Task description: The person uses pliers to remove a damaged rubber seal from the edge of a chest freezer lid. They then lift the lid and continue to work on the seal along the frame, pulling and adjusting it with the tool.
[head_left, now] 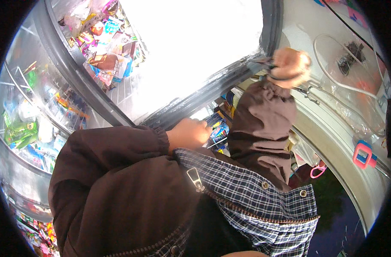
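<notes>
My right hand (291, 66) is closed around a dark-handled tool (264, 64) with a narrow pointed end. Blur hides its exact kind, though a dark loop shows under the fingers. The tool's tip is at the far right corner of a dark-framed freezer lid opening (221, 88), where frost lines the inner edge. Closer to my body, my left hand (190, 133) is curled into a fist beside the near edge of that frame. Whatever it may hold is hidden.
Wrapped ice creams (105, 60) lie in the freezer's left part; its middle is washed out by glare. Goods show through curved glass (28, 115) at left. Along the right ledge are a white cable (326, 70), a pink-and-blue handle (363, 155) and a pink loop (318, 170).
</notes>
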Tool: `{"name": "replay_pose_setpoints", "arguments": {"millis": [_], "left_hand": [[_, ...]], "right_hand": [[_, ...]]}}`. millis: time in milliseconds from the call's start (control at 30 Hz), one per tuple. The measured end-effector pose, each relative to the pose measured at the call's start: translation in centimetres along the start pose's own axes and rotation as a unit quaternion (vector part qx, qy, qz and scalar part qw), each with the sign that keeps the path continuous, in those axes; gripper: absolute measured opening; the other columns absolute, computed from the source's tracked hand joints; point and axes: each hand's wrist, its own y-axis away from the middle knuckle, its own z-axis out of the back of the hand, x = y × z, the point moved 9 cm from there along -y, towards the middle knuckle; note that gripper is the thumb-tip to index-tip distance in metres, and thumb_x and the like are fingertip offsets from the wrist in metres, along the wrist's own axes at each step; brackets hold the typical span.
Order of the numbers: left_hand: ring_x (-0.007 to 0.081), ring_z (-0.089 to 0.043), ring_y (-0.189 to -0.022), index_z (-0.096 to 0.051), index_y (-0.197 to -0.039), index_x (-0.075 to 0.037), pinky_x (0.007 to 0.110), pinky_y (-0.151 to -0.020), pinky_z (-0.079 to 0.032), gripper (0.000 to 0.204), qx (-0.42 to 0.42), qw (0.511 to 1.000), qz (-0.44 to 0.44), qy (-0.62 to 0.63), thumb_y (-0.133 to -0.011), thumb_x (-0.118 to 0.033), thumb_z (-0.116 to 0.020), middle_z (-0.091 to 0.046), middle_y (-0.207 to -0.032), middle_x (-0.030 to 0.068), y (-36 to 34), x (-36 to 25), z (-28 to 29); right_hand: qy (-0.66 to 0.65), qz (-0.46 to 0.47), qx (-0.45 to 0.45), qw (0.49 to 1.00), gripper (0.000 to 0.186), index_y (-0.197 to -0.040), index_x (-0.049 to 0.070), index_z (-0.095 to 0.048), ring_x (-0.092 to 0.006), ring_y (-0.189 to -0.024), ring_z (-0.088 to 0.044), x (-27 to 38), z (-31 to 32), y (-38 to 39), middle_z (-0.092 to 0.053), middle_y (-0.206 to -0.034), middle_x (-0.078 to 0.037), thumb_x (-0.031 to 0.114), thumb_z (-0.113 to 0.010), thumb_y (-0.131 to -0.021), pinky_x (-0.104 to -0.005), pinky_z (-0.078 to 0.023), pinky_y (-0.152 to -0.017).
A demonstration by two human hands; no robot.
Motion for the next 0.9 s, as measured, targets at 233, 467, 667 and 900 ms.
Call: {"name": "replay_pose_setpoints", "arguments": {"millis": [233, 467, 667, 900], "left_hand": [[0.0289, -0.062, -0.071, -0.054, -0.089, -0.004, 0.039, -0.055, -0.051, 0.016, 0.007, 1.0, 0.003, -0.021, -0.075, -0.012, -0.054, -0.057, -0.08, 0.012, 0.0, 0.0, -0.3], [0.0301, -0.062, -0.071, -0.054, -0.09, -0.004, 0.04, -0.055, -0.05, 0.016, 0.027, 1.0, 0.005, -0.01, -0.077, -0.012, -0.053, -0.057, -0.079, 0.0125, -0.1, 0.2, -0.5], [0.0303, -0.062, -0.069, -0.053, -0.09, -0.003, 0.041, -0.055, -0.05, 0.016, 0.004, 1.0, 0.004, 0.001, -0.076, -0.012, -0.054, -0.057, -0.078, 0.0128, 0.0, 0.2, -0.1], [0.0304, -0.062, -0.07, -0.053, -0.092, -0.003, 0.041, -0.055, -0.05, 0.018, -0.005, 1.0, -0.002, -0.01, -0.076, -0.011, -0.053, -0.057, -0.079, 0.0124, 0.0, 0.2, 0.1]], "right_hand": [[0.071, 0.036, -0.012, 0.997, 0.033, -0.056, 0.012, -0.037, -0.0103, -0.038, -0.034, 0.1, 0.5, 0.8, -0.04, -0.048, -0.001, 0.016, -0.039, -0.089, -0.0253, -0.029, -0.035], [0.092, -0.008, -0.03, 0.995, 0.017, -0.065, 0.004, -0.053, -0.0087, -0.039, -0.038, -1.3, 1.9, 1.0, -0.041, -0.049, 0.001, 0.012, -0.056, -0.081, -0.0245, -0.03, -0.036], [0.088, 0.061, -0.049, 0.993, 0.02, -0.06, 0.01, -0.044, -0.0073, -0.038, -0.033, -2.4, 4.2, 2.1, -0.038, -0.05, 0.003, 0.009, -0.051, -0.078, -0.0236, -0.026, -0.034], [0.005, 0.135, 0.276, 0.952, 0.029, -0.056, 0.009, -0.034, -0.0097, -0.031, -0.028, 2.3, -3.5, 1.5, -0.037, -0.043, 0.002, 0.005, -0.058, -0.073, -0.0266, -0.023, -0.031]]}}
